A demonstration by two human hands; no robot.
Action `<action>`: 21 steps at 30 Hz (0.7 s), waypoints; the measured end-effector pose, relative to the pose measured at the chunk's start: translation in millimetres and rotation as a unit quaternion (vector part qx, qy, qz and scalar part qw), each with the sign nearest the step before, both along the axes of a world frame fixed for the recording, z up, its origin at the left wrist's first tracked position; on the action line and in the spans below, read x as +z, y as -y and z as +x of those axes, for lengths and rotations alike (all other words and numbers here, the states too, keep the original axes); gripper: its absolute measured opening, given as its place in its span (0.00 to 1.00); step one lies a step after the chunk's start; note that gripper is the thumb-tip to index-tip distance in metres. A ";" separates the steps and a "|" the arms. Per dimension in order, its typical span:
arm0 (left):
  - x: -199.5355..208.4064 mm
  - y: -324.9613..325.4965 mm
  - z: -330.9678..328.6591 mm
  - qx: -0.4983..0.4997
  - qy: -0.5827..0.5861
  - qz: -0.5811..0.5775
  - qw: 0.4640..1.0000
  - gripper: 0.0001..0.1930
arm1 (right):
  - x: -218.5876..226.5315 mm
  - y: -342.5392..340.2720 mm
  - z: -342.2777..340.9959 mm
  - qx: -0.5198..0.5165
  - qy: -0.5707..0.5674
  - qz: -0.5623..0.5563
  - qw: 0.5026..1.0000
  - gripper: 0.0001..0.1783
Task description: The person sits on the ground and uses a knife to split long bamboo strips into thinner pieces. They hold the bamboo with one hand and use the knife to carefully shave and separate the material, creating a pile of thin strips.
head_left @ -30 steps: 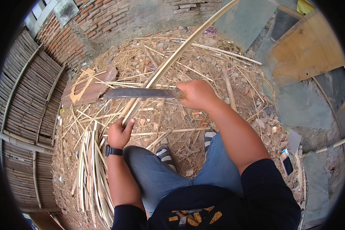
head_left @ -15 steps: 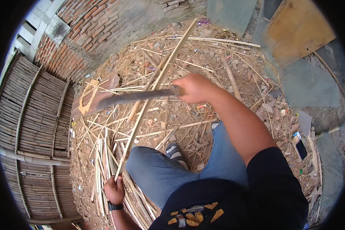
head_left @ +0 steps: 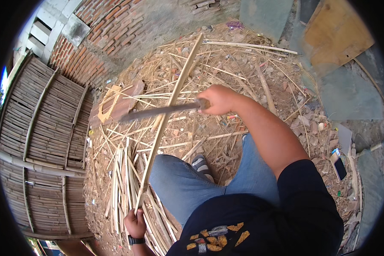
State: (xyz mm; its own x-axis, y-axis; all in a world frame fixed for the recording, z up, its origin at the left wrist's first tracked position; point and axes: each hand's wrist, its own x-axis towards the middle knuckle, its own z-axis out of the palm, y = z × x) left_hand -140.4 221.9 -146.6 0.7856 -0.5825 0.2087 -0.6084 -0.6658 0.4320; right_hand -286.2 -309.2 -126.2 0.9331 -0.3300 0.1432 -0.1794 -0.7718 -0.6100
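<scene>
Two hands are engaged: my left hand (head_left: pixel 135 222) grips the near end of a bamboo strip (head_left: pixel 161 132), and my right hand (head_left: pixel 219 100) is closed around the handle of a long knife (head_left: pixel 145 113).

Working boundaries: a slatted bamboo wall (head_left: pixel 42 128) limits the left side; a brick wall (head_left: pixel 89 51) limits the far left. On the right, a tan panel (head_left: pixel 337 34) and a grey sheet (head_left: pixel 350 94) mark the edge, well apart from my right hand. The blade tip points left, with a gap between it and the slatted wall. The strip's far end, in this view, falls just short of the foot of the brick wall. My left knee (head_left: pixel 162 168) is near the strip's lower half, on its right. A bundle of strips (head_left: pixel 126 187) lies on the littered ground (head_left: pixel 243 158) to the left of that knee. A phone (head_left: pixel 339 168) lies at the right, beyond my right forearm.

Workpiece: the strip is long, narrow, pale and nearly straight. It slants from my left hand up and to the right, between my two hands. The dark blade, slightly blurred, crosses it above mid-length; I cannot tell whether they touch.
</scene>
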 end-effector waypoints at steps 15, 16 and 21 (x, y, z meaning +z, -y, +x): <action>-5.6 4.4 -8.5 -0.013 -0.022 0.001 1.000 0.16 | -0.6 12.8 -6.3 0.013 0.013 -0.045 0.999 0.16; -13.8 -11.8 -0.3 -0.002 -0.007 -0.005 1.000 0.17 | -3.8 31.2 -12.2 -0.090 0.061 0.034 0.994 0.17; -12.4 -34.6 4.1 0.009 -0.007 0.016 1.000 0.17 | -29.6 83.9 -24.1 -0.258 0.105 0.069 0.958 0.19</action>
